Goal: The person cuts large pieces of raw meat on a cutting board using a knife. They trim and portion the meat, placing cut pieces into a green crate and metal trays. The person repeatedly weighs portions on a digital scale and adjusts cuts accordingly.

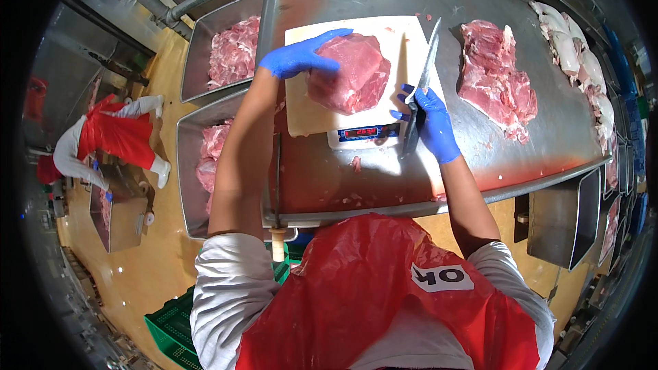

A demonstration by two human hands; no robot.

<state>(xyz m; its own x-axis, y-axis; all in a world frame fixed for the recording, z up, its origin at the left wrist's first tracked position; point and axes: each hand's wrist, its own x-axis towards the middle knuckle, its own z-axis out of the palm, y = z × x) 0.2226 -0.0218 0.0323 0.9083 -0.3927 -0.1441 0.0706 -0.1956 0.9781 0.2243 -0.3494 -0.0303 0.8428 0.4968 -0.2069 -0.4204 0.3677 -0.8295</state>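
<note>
So our blue-gloved right hand has its grip curled around the black handle of a long steel knife, a bit loose-looking, fingers not all tucked in. Blade's aimed up and away from us, probably to keep the edge clear of our other hand. Our blue-gloved left hand is spread wide, fingers and thumb resting on the left side of a big rounded pink lump of raw meat, likely steadying it; it isn't closed around it. The lump's on a square off-white board that seems to sit on a digital scale, whose display faces us, handy for reading. Off to the right, a flat slab of raw meat lies on the shiny metal table, easily within reach we reckon.
</note>
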